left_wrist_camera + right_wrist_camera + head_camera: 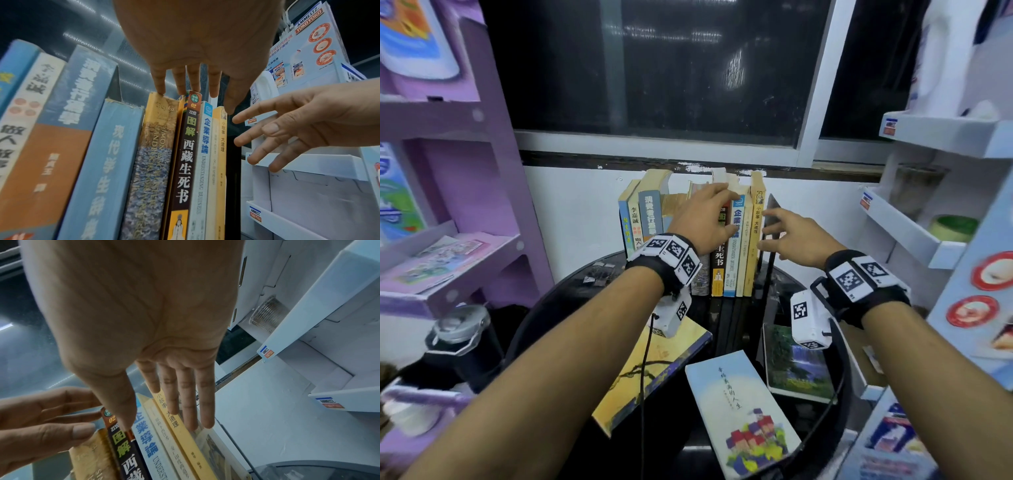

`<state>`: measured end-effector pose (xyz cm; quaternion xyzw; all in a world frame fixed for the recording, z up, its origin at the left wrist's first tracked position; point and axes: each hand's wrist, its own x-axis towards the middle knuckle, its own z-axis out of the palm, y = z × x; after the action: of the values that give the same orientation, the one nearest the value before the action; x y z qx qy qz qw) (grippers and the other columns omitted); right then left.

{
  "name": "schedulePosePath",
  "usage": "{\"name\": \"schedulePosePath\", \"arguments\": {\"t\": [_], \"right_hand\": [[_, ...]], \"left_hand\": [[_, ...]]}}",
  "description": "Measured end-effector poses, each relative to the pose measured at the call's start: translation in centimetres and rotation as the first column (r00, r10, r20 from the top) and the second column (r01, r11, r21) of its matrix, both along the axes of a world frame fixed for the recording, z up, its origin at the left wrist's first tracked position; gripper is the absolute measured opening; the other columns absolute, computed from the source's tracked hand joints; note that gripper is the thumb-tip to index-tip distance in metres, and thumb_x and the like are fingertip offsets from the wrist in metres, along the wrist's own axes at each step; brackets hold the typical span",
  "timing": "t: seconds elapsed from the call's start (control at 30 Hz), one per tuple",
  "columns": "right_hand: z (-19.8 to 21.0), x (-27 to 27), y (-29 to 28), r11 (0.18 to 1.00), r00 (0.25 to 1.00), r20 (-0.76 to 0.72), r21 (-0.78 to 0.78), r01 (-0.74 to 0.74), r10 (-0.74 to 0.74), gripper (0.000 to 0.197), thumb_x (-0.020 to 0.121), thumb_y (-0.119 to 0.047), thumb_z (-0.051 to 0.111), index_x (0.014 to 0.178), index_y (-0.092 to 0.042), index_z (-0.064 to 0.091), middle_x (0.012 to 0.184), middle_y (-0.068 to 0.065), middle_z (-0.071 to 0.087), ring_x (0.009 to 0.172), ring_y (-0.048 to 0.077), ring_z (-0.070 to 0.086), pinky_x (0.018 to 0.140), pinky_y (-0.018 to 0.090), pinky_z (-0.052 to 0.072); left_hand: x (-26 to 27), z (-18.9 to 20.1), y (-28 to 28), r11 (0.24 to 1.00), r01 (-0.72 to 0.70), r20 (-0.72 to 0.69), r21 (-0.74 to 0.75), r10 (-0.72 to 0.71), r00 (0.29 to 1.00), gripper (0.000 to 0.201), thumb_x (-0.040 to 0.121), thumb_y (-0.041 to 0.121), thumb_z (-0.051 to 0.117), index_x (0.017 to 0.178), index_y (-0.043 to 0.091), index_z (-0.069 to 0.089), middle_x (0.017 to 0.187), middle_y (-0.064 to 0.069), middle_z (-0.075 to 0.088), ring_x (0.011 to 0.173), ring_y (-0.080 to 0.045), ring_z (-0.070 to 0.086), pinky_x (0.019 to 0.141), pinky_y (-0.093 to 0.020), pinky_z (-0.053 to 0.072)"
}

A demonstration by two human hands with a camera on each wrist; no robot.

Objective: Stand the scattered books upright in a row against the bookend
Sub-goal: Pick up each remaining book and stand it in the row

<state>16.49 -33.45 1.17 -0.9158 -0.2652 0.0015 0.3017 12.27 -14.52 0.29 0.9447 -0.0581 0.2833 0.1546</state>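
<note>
Paperback row stands upright at the round table's back, its right end against the dark bookend; left hand and right hand, fingers straight, steady it; next, lift 1 of 3 flat books near the front rim; room is tight.

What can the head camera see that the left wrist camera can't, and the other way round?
Only the head view shows the three books lying flat on the black table, and the purple shelves. Only the left wrist view shows the spine lettering up close, such as the dark book. Both show the upright row of books, the left hand at its top and the right hand open beside its right end.
</note>
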Motion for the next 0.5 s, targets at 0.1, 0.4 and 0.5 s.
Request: {"name": "schedulePosePath", "arguments": {"t": [0.1, 0.4, 0.5], "right_hand": [[-0.5, -1.3, -0.6, 0.999, 0.999, -0.039, -0.052, -0.008, 0.006, 0.057, 0.088, -0.022, 0.068, 0.14, -0.02, 0.044, 0.127, 0.005, 0.062, 0.108, 0.021, 0.06, 0.089, 0.035, 0.053], [-3.3, -5.1, -1.2, 0.955, 0.986, -0.165, -0.285, -0.085, 0.038, 0.051, 0.084, -0.032, 0.072, 0.13, -0.022, 0.053, 0.125, 0.0, 0.06, 0.11, 0.018, 0.057, 0.089, 0.027, 0.047], [-4.5, -6.4, -1.2, 0.938, 0.981, -0.19, -0.333, -0.101, 0.038, 0.054, 0.082, -0.035, 0.073, 0.131, -0.022, 0.053, 0.125, -0.002, 0.061, 0.111, 0.018, 0.057, 0.097, 0.035, 0.049]], "left_hand": [[-1.4, -0.6, -0.4, 0.999, 0.03, -0.03, -0.016, -0.03, 0.999, 0.055, 0.086, 0.034, 0.065, 0.136, 0.022, 0.047, 0.148, 0.0, 0.038, 0.134, -0.019, 0.038, 0.11, -0.039, 0.035], [-6.3, -4.2, -1.5, 0.995, 0.074, -0.386, -0.062, -0.092, 0.918, 0.054, 0.089, 0.034, 0.063, 0.138, 0.024, 0.044, 0.146, -0.004, 0.041, 0.134, -0.021, 0.038, 0.105, -0.032, 0.032], [-7.8, -5.6, -1.9, 0.99, 0.062, -0.494, -0.125, -0.116, 0.861, 0.057, 0.089, 0.034, 0.065, 0.14, 0.025, 0.042, 0.147, -0.004, 0.041, 0.133, -0.022, 0.039, 0.105, -0.033, 0.032]]}}
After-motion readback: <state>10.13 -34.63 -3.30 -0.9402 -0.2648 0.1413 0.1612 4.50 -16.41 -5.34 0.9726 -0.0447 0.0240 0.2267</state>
